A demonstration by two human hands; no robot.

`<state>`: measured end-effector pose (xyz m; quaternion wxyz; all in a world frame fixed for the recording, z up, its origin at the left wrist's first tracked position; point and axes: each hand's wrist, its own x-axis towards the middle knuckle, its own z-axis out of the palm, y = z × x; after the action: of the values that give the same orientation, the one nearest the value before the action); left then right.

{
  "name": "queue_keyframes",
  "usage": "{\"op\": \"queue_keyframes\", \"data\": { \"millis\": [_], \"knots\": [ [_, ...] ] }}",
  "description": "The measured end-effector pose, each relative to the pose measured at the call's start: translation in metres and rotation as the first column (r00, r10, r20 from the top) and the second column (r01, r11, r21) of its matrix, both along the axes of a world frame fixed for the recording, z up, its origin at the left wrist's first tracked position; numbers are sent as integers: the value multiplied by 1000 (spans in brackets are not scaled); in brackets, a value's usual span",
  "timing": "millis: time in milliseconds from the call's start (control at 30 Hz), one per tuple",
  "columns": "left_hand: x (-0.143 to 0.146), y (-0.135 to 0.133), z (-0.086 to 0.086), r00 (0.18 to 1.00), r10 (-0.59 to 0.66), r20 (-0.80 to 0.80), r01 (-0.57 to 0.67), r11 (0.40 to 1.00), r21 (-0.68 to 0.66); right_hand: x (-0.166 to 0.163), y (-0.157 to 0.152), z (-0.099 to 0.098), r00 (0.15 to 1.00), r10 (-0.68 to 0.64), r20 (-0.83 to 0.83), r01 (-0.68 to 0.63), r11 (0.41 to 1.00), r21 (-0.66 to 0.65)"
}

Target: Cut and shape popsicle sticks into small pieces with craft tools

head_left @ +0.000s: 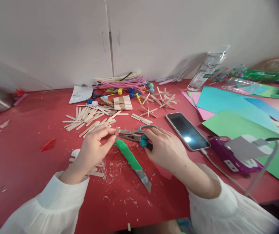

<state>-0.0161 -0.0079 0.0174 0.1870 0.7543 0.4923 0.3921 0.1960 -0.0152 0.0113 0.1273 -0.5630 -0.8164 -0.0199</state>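
Note:
My left hand is closed in a pinch on a short piece of wooden craft stick. Wrapped round the dark and teal handles of a pair of long-nose pliers is my right hand. The pliers' jaws point left and reach the craft stick piece; whether they grip it I cannot tell. Just behind the pliers lie grey-handled scissors, partly covered by the right hand. A green utility knife rests in front, its blade out toward me. Thin wood shavings are scattered beside it.
Loose craft sticks and a bundled stack lie behind my hands, with pipe cleaners farther back. To the right are a phone, a purple power strip with cables, coloured paper and a plastic bottle.

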Motion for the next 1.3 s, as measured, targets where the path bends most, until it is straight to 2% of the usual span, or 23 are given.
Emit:
{"op": "queue_keyframes", "data": {
  "millis": [300, 433, 633, 900, 1300],
  "knots": [
    [0, -1, 0, 995, 31, -94, -22, 995, 99, 0, 1, 0, 1000, 2, 1, -2, 1000, -11],
    [5, -3, -1, 989, 91, -120, -69, 982, 173, -2, 0, 0, 1000, -13, 23, 13, 1000, -7],
    [9, -6, -4, 979, 175, -108, -151, 969, 198, -6, -6, 1, 995, -46, 83, 45, 999, 11],
    [10, -7, -6, 976, 189, -104, -158, 955, 252, -12, -11, 2, 990, -76, 120, 77, 997, -5],
    [12, -6, -9, 982, 177, -61, -156, 955, 250, -16, -14, 3, 984, -105, 144, 107, 994, -13]
  ]
}}
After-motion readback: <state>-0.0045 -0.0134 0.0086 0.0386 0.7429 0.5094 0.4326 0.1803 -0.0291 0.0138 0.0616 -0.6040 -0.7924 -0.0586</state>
